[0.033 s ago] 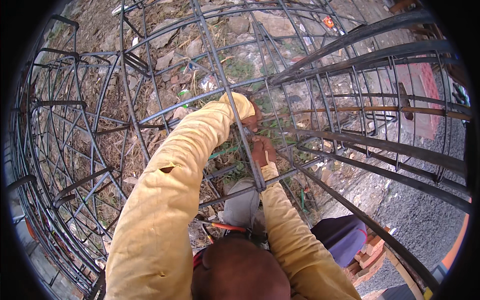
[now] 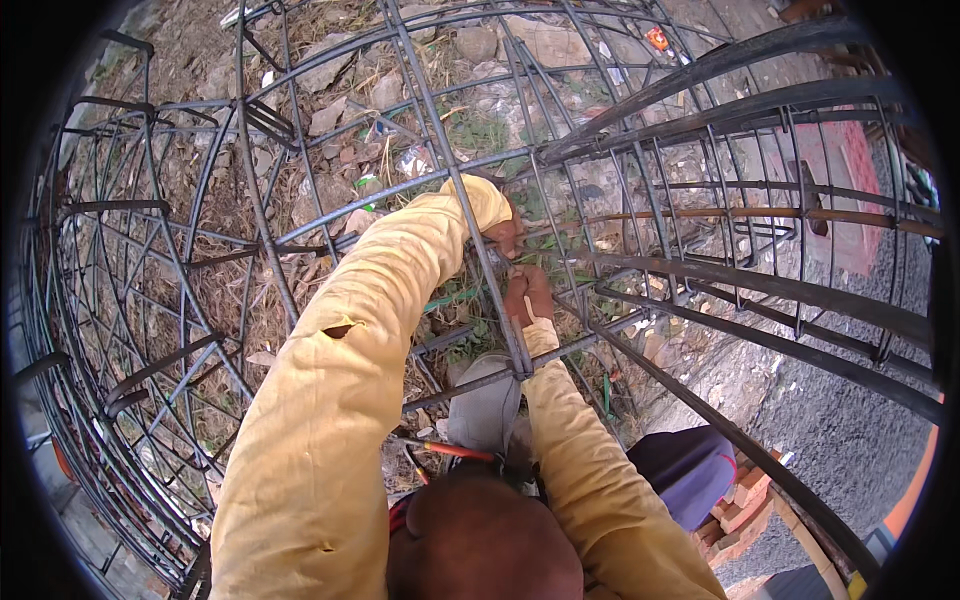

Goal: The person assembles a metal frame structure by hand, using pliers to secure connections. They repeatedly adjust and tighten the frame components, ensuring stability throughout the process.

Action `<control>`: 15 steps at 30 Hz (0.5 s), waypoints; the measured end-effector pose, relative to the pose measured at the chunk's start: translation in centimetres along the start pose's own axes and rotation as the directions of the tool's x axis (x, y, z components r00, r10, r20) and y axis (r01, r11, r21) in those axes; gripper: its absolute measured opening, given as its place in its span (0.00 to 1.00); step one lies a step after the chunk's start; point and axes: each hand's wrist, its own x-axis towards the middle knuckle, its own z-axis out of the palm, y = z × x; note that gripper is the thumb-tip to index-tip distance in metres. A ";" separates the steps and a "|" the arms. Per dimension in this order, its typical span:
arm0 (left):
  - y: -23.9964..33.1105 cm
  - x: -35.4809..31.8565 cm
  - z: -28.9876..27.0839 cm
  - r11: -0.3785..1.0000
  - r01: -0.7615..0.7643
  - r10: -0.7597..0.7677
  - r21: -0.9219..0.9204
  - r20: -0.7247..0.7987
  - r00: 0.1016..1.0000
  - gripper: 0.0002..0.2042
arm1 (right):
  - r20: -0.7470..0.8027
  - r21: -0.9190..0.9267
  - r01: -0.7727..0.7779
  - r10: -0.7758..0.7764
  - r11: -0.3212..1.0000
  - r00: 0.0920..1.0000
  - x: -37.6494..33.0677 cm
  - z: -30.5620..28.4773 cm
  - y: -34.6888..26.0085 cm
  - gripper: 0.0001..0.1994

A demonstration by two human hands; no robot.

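My two hands meet low inside a cage of steel reinforcing bars, beside a long slanting bar [image 2: 437,130]. My left hand [image 2: 508,236] is curled, partly covered by its yellow sleeve and that bar. Just below it, my right hand [image 2: 530,292] is closed with its fingers pinched together. Something small and greyish shows between the hands, too small to name. A crossing bar [image 2: 400,190] passes behind my left wrist. A tool with red-orange handles [image 2: 455,450] lies near my grey shoe [image 2: 483,405], touched by neither hand.
Thick dark bars [image 2: 700,72] and a rusty rod [image 2: 690,216] run off to the right, ringed by thin stirrups. More bent stirrups [image 2: 140,205] crowd the left. Stones [image 2: 325,65], dry grass and litter cover the ground. Bricks [image 2: 740,500] and dark gravel [image 2: 850,430] are at lower right.
My right hand has turned slightly, its knuckles now higher and closer to the left hand. My left hand has shifted a little to the right. The bars look almost unchanged.
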 end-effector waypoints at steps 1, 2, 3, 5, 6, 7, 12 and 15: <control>-0.8 0.5 0.0 0.999 -0.007 0.009 -0.038 0.042 0.999 0.16 | 0.056 0.076 -0.099 0.095 0.992 0.994 0.1 0.0 0.2 0.08; -0.7 0.6 -0.1 0.998 -0.010 0.014 -0.057 0.068 0.998 0.16 | 0.115 0.148 -0.199 0.183 0.969 0.976 0.5 -0.2 0.3 0.07; -0.5 0.7 -0.3 0.998 -0.011 0.017 -0.067 0.089 0.996 0.16 | 0.178 0.213 -0.300 0.265 0.930 0.948 0.7 -0.4 0.3 0.07; -0.1 0.5 -0.6 0.998 0.001 0.006 -0.067 0.101 0.995 0.16 | 0.017 0.019 -0.180 0.179 0.984 0.984 0.5 -0.5 -1.1 0.07; -0.1 0.2 -0.6 0.998 0.006 -0.001 -0.060 0.095 0.996 0.16 | -0.056 -0.085 -0.124 0.120 0.989 0.991 0.4 -0.5 -2.2 0.07; 0.0 -0.1 -0.6 0.999 0.011 -0.007 -0.046 0.088 0.996 0.16 | -0.073 -0.135 -0.162 0.153 0.977 0.986 0.4 -0.4 -2.7 0.08; 0.1 -0.5 -0.2 0.999 0.023 -0.024 0.035 0.042 0.999 0.17 | 0.161 -0.400 -0.310 0.400 0.862 0.902 2.1 -1.0 -3.9 0.09; 0.8 -0.2 0.3 0.992 0.042 -0.043 0.115 0.001 0.999 0.17 | 0.306 -0.346 -0.294 0.404 0.891 0.862 3.1 -0.9 -3.0 0.10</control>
